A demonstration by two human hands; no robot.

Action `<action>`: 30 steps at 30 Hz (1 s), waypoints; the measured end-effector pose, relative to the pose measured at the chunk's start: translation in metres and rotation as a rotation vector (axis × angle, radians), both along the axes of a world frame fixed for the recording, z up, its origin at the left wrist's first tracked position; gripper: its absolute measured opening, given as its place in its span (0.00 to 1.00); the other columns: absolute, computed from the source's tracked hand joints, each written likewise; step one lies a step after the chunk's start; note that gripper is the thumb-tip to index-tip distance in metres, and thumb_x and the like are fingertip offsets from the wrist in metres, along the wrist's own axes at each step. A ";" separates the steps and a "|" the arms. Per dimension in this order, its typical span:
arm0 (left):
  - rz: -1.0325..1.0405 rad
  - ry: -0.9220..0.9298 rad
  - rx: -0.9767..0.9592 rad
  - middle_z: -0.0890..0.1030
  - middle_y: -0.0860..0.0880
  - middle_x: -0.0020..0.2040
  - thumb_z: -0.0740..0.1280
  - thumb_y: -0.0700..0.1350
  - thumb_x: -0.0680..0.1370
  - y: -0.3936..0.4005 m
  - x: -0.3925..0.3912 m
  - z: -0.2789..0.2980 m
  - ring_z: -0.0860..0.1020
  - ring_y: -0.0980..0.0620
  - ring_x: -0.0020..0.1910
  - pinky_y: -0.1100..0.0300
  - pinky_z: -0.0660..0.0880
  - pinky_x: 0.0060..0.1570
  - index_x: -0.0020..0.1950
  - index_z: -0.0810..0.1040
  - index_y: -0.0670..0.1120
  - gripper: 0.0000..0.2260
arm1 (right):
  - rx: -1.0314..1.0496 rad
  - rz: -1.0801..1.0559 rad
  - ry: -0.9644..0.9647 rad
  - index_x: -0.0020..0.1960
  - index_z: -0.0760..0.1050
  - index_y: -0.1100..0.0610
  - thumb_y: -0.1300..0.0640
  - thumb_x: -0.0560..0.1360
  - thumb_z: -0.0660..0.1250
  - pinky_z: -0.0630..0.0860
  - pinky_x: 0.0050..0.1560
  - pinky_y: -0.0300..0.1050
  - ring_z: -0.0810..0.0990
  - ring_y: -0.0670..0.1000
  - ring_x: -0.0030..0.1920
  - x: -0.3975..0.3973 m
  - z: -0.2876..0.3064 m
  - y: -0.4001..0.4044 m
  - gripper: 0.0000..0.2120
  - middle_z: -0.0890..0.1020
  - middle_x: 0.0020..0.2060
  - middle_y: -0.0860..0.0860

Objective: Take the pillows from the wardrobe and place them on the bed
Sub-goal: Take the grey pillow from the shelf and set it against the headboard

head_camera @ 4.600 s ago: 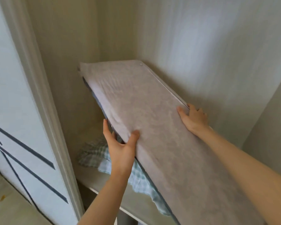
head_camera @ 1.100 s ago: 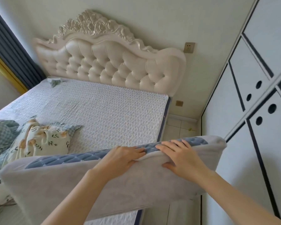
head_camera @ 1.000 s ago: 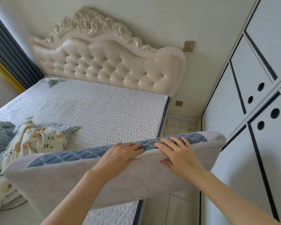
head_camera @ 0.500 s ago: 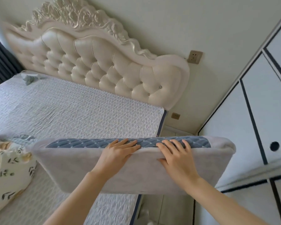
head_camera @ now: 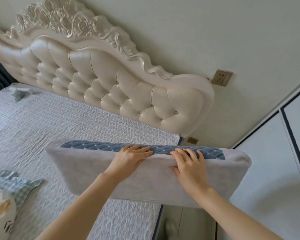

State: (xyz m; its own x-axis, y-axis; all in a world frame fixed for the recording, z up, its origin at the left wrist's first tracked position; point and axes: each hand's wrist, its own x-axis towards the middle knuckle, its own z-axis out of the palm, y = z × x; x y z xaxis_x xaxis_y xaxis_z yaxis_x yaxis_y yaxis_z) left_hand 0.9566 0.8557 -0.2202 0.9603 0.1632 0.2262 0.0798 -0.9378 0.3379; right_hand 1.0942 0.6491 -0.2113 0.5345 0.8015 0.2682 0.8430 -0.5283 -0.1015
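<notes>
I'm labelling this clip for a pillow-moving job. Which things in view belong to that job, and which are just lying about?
Job in hand:
- grey pillow, held by left hand and right hand
- bed
- floral pillow already on it

Just lying about:
- crumpled cloth by the headboard
- wall socket

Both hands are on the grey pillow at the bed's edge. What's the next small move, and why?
Probably carry the grey pillow a little further left and toward the headboard, then lower it. The left hand and right hand hold it by its top edge, its right end overhangs the floor beside the mattress, and the spot below the headboard lies bare.
</notes>
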 end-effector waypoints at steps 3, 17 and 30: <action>-0.002 0.004 0.066 0.82 0.50 0.62 0.59 0.46 0.79 0.034 0.041 -0.011 0.81 0.42 0.60 0.41 0.76 0.56 0.62 0.82 0.51 0.16 | -0.012 -0.006 0.050 0.57 0.78 0.55 0.55 0.62 0.80 0.73 0.57 0.66 0.80 0.59 0.55 0.039 -0.011 0.035 0.25 0.82 0.55 0.52; 0.115 0.225 0.142 0.78 0.50 0.68 0.76 0.36 0.71 0.148 0.165 -0.094 0.73 0.36 0.68 0.26 0.67 0.60 0.66 0.78 0.49 0.25 | -0.252 0.121 0.259 0.63 0.73 0.55 0.54 0.69 0.75 0.67 0.63 0.71 0.75 0.60 0.64 0.184 -0.088 0.167 0.25 0.77 0.63 0.53; 0.763 0.261 -0.358 0.67 0.54 0.76 0.53 0.58 0.79 0.092 0.155 -0.135 0.52 0.46 0.79 0.33 0.41 0.73 0.66 0.79 0.54 0.22 | -0.582 0.185 0.586 0.77 0.49 0.49 0.35 0.78 0.51 0.50 0.72 0.66 0.50 0.58 0.75 0.205 -0.121 0.184 0.33 0.52 0.76 0.51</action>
State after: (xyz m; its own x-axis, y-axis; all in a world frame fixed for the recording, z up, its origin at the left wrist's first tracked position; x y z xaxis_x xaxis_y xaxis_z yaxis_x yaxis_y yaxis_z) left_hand 1.1116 0.9482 -0.3557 0.5747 0.7999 -0.1726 0.7565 -0.4389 0.4848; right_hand 1.2991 0.8331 -0.3318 0.3048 0.8143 -0.4940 0.8170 -0.4901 -0.3038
